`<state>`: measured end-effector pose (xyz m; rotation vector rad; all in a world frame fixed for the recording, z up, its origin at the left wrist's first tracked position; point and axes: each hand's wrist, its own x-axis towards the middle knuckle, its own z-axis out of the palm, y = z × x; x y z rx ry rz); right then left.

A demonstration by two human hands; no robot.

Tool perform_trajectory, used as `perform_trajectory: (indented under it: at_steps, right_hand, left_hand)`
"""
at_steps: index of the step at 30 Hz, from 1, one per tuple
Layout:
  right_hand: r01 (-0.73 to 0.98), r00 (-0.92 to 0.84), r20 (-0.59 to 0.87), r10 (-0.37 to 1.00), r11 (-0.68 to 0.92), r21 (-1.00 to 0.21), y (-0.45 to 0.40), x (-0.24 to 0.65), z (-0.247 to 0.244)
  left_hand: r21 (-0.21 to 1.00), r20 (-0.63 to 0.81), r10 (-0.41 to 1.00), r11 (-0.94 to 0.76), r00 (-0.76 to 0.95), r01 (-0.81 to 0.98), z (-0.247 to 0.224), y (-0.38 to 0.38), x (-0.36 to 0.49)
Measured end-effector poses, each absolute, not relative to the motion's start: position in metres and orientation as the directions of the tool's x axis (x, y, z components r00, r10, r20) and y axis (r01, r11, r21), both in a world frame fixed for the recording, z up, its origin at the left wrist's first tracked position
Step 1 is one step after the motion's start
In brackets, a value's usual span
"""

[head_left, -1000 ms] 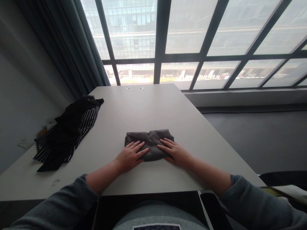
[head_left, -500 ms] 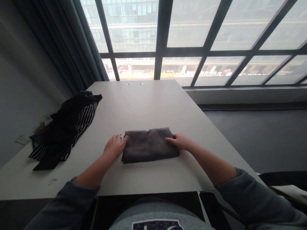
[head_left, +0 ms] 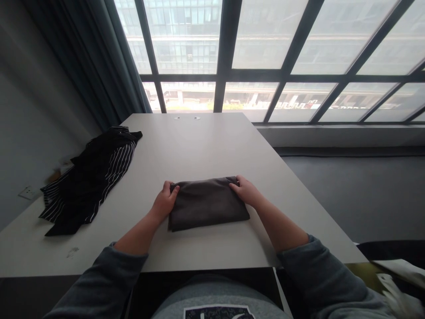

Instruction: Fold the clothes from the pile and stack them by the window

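Note:
A folded dark grey cloth [head_left: 207, 204] is in front of me, near the front of the white table [head_left: 199, 153]. My left hand [head_left: 166, 201] grips its far left corner, thumb on top and fingers curled around the edge. At the far right corner, my right hand [head_left: 245, 189] pinches the cloth with the thumb on top. The far edge looks slightly raised between the two hands, while the near edge is close to the tabletop. The fingers beneath the cloth are partly hidden.
A black garment with white stripes [head_left: 96, 177] lies in a heap along the table's left side. Behind it are a dark curtain [head_left: 86, 57] and a wall socket [head_left: 28, 192]. Large windows [head_left: 255, 40] stand beyond the table. Some blurred items [head_left: 395, 283] lie at the lower right.
Both hands have moved from the cloth's sides to its far corners and closed on them. The cloth's far edge has lifted a little and its surface looks smoother.

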<state>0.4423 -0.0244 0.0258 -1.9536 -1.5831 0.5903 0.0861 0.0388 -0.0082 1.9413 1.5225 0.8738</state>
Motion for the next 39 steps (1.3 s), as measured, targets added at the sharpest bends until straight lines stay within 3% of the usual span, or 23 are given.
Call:
perform_trajectory:
  at_steps: [4, 6, 9, 13, 20, 22, 24, 27, 29, 31, 35, 39]
  right_hand:
    - [0.391, 0.280, 0.008, 0.960, -0.106, -0.914, -0.034, 0.442, 0.014]
    - [0.263, 0.304, 0.013, 0.953, -0.070, -0.962, -0.037, 0.438, 0.011]
    - [0.202, 0.334, 0.015, 0.943, -0.056, -0.978, -0.039, 0.433, 0.012]
    - [0.341, 0.382, -0.051, 0.923, -0.192, -0.920, -0.038, 0.432, 0.015]
    - [0.727, 0.333, -0.020, 0.943, -0.270, -0.631, -0.034, 0.440, 0.016]
    - [0.826, 0.302, 0.068, 0.951, -0.225, -0.517, -0.037, 0.438, 0.022]
    - [0.901, 0.240, 0.194, 0.951, -0.144, -0.409, -0.041, 0.431, 0.032]
    - [0.951, 0.111, 0.298, 0.948, -0.014, -0.310, -0.044, 0.410, 0.045]
    - [0.961, 0.010, 0.273, 0.962, 0.066, -0.269, -0.042, 0.395, 0.048]
    - [0.965, -0.059, 0.188, 0.980, 0.105, -0.241, -0.038, 0.383, 0.043]
    - [0.972, -0.063, 0.026, 0.998, 0.068, -0.226, -0.037, 0.382, 0.020]
    - [0.971, -0.033, 0.002, 0.999, 0.033, -0.235, -0.042, 0.400, 0.006]
  left_hand:
    - [0.884, 0.161, 0.984, -0.179, 0.079, 0.432, -0.013, 0.044, 0.087]
    - [0.934, 0.132, 0.989, -0.145, 0.062, 0.327, -0.014, 0.047, 0.090]
    - [0.974, 0.083, 0.994, -0.097, 0.074, 0.205, -0.015, 0.049, 0.091]
    - [0.986, 0.063, 0.992, -0.079, 0.107, 0.148, -0.017, 0.049, 0.092]
    - [0.959, 0.040, 0.999, -0.041, 0.009, 0.280, -0.015, 0.060, 0.083]
    - [0.912, 0.100, 0.992, -0.062, -0.073, 0.404, -0.004, 0.060, 0.079]
    - [0.807, 0.271, 0.961, -0.192, -0.061, 0.559, 0.012, 0.055, 0.081]
    - [0.578, 0.452, 0.855, -0.498, 0.254, 0.646, 0.032, 0.038, 0.102]
    - [0.454, 0.411, 0.778, -0.626, 0.475, 0.634, 0.035, 0.027, 0.124]
    - [0.363, 0.307, 0.756, -0.655, 0.579, 0.663, 0.029, 0.019, 0.144]
    - [0.288, 0.120, 0.781, -0.618, 0.613, 0.731, 0.005, 0.019, 0.154]
    - [0.276, 0.065, 0.830, -0.549, 0.554, 0.789, -0.007, 0.026, 0.136]
